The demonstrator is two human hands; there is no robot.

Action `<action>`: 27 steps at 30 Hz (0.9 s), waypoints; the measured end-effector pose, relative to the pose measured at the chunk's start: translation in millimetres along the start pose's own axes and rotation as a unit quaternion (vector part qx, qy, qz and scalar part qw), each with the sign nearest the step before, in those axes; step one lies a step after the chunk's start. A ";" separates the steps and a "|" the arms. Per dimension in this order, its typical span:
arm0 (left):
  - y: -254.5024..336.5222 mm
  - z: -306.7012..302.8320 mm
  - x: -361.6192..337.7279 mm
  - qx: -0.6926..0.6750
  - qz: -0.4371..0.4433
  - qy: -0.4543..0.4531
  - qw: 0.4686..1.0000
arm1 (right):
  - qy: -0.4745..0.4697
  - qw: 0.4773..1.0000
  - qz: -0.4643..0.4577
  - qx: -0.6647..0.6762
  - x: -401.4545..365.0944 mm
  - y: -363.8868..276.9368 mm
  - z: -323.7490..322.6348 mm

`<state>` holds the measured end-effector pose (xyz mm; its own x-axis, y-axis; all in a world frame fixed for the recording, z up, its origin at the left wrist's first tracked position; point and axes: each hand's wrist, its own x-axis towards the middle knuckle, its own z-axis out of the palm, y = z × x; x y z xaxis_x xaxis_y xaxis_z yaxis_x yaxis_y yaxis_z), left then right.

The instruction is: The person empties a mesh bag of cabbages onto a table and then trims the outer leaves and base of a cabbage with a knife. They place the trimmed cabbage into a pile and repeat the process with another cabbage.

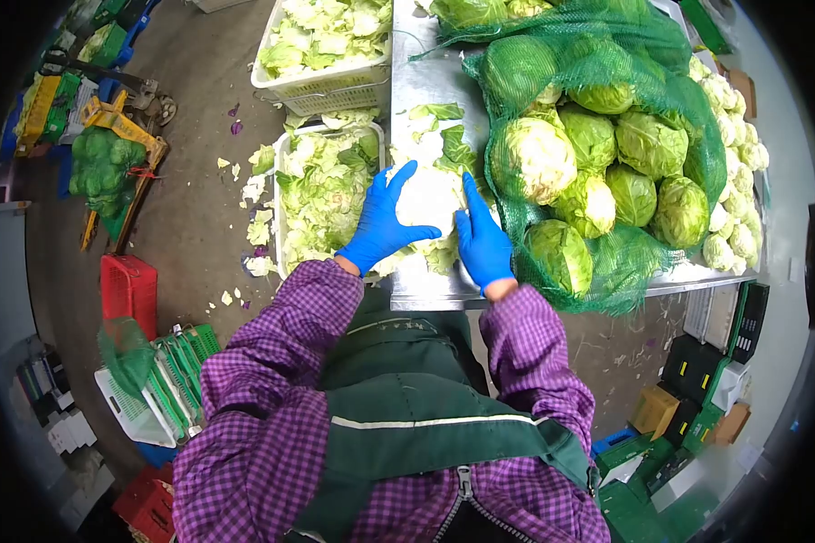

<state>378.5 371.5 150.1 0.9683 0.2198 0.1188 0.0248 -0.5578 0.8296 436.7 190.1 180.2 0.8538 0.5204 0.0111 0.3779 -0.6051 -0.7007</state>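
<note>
A pale, trimmed cabbage [433, 195] sits at the left side of the metal table [426, 288], its surface washed out by glare. My left hand [382, 222], in a blue glove, grips it from the left with thumb and fingers spread around it. Against its right side is my right hand [484, 242], also blue-gloved, fingers pointing forward along the cabbage. Loose green leaves [455, 145] lie just beyond it. To the right, a green net bag [539, 262] spreads open around several whole cabbages [591, 136].
Left of the table stands a white crate [282, 181] full of leaves, with another leaf-filled crate [321, 90] beyond it. Several trimmed cabbages [741, 176] are piled at the table's right. Leaf scraps [258, 222] litter the floor; a red crate [129, 294] stands farther left.
</note>
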 end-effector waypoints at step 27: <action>-28.2 -22.3 -31.8 -0.114 0.007 -0.049 0.992 | 0.059 0.980 0.181 0.050 29.8 46.1 29.9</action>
<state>341.4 398.1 135.1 0.9880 0.1283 0.0863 -0.0343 -0.3622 0.9315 468.9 195.8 126.8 0.9634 0.2056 -0.1721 0.0113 -0.6724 -0.7401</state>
